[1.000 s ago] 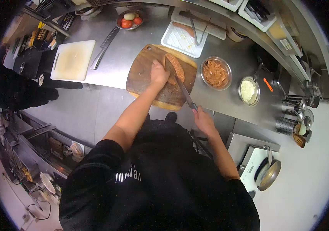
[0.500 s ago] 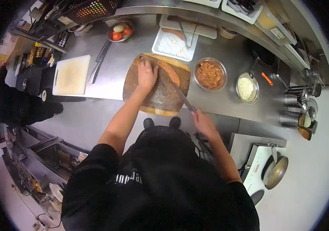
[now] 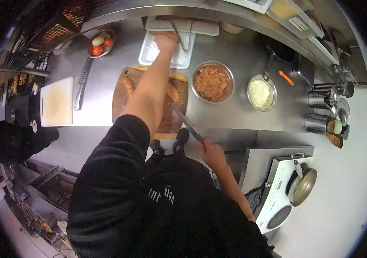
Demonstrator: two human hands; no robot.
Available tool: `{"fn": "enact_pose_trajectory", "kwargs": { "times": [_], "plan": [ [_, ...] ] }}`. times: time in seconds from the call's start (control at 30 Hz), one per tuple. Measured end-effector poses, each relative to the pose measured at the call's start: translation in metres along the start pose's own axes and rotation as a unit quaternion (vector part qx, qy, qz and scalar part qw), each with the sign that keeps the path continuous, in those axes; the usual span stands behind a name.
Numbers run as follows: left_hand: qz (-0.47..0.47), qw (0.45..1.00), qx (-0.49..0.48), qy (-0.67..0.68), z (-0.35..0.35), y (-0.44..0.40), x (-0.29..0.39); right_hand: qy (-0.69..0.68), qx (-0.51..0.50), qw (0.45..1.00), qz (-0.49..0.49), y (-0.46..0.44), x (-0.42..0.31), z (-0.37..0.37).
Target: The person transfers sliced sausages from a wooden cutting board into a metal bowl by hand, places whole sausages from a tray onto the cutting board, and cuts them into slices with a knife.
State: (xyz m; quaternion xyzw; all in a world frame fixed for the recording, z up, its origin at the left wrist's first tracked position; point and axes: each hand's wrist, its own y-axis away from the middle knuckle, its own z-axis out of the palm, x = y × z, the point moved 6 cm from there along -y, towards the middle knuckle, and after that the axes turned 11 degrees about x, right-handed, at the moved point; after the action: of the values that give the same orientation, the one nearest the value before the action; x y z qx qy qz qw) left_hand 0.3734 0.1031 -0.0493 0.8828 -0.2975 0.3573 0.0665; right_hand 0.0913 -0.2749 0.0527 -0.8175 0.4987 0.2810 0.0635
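Observation:
My left hand reaches over the white tray, at the orange-brown piece lying along its back edge; its fingers are blurred and partly hidden. My right hand is closed round the handle of a knife, whose blade points forward-left over the wooden cutting board. On the board one orange-brown piece lies at the left and another at the right, with my left forearm crossing between them. Tongs rest across the tray's right part.
Right of the board stand a bowl of orange-brown strips and a bowl of white crumbs. Leftward are a second knife, a white board and a bowl with tomatoes. Another person is at far left.
My left hand has left the wooden board and moved forward to the white tray. A piece now lies at the board's left. My right hand has drawn the knife slightly back; the view has shifted.

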Motion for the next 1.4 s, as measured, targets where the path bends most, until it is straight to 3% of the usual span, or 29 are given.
{"fn": "enact_pose_trajectory", "kwargs": {
  "times": [0.07, 0.13, 0.37, 0.43, 0.47, 0.53, 0.57, 0.63, 0.67, 0.73, 0.77, 0.83, 0.87, 0.9, 0.97, 1.03, 1.1, 1.17, 1.27, 1.37, 1.4],
  "plan": [
    [0.036, 0.998, -0.041, -0.028, 0.006, 0.004, 0.017, -0.007, -0.004, 1.000, 0.014, 0.009, 0.012, 0.001],
    [-0.047, 0.994, 0.013, -0.098, -0.004, 0.008, 0.021, -0.020, -0.009, 1.000, 0.022, 0.013, 0.018, 0.002],
    [-0.154, 0.985, -0.014, -0.077, -0.023, 0.017, 0.037, -0.013, -0.009, 0.999, -0.030, -0.002, 0.009, -0.004],
    [-0.171, 0.976, 0.104, -0.088, -0.028, 0.013, 0.031, -0.008, -0.022, 0.999, -0.036, -0.005, 0.003, -0.002],
    [-0.175, 0.975, 0.107, -0.088, -0.025, 0.013, 0.025, -0.005, -0.037, 0.999, -0.034, -0.007, 0.000, -0.001],
    [-0.065, 0.965, 0.117, -0.226, -0.018, 0.013, 0.027, 0.001, -0.051, 0.998, -0.033, -0.012, -0.005, 0.003],
    [-0.066, 0.965, 0.117, -0.223, -0.010, 0.011, 0.018, 0.008, -0.047, 0.997, -0.054, -0.015, -0.009, 0.006],
    [0.027, 0.963, 0.126, -0.237, -0.004, 0.005, 0.009, 0.017, -0.046, 0.996, -0.073, -0.021, -0.012, 0.013],
    [0.025, 0.962, 0.126, -0.239, -0.007, 0.002, 0.002, 0.011, -0.040, 0.996, -0.083, -0.026, -0.015, 0.017],
    [0.014, 0.981, -0.001, -0.194, -0.013, -0.004, -0.011, -0.002, -0.036, 0.995, -0.098, -0.038, -0.024, 0.022],
    [0.013, 0.980, 0.005, -0.201, -0.026, -0.004, -0.020, 0.004, -0.037, 0.996, -0.085, -0.046, -0.027, 0.022],
    [0.035, 0.999, -0.012, 0.005, -0.057, 0.005, -0.026, 0.002, -0.036, 0.996, -0.081, -0.062, -0.037, 0.023],
    [-0.102, 0.982, -0.112, 0.115, -0.072, 0.018, -0.038, 0.006, -0.042, 0.996, -0.083, -0.072, -0.040, 0.023],
    [-0.233, 0.923, -0.207, 0.224, -0.101, 0.053, -0.035, 0.011, -0.046, 0.995, -0.085, -0.080, -0.043, 0.023],
    [-0.299, 0.823, -0.163, 0.455, -0.149, 0.111, -0.033, 0.004, -0.038, 0.997, -0.071, -0.093, -0.043, 0.026],
    [-0.240, 0.848, -0.164, 0.443, -0.185, 0.155, -0.038, -0.006, 0.025, 0.998, -0.052, -0.104, -0.035, 0.027],
    [-0.204, 0.865, -0.120, 0.442, -0.186, 0.196, -0.073, 0.006, 0.006, 0.999, -0.049, -0.110, -0.034, 0.035],
    [-0.115, 0.950, -0.074, 0.282, -0.189, 0.229, -0.092, -0.027, 0.021, 0.999, -0.039, -0.109, -0.038, 0.042],
    [-0.071, 0.961, 0.012, 0.265, -0.179, 0.251, -0.111, -0.023, -0.034, 0.999, -0.010, -0.101, -0.052, 0.055],
    [0.035, 0.992, 0.052, 0.107, -0.177, 0.248, -0.117, -0.020, -0.030, 0.999, -0.010, -0.094, -0.065, 0.061],
    [0.032, 0.992, 0.056, 0.107, -0.183, 0.246, -0.113, -0.019, -0.032, 0.999, -0.015, -0.091, -0.069, 0.060]
  ]
}}
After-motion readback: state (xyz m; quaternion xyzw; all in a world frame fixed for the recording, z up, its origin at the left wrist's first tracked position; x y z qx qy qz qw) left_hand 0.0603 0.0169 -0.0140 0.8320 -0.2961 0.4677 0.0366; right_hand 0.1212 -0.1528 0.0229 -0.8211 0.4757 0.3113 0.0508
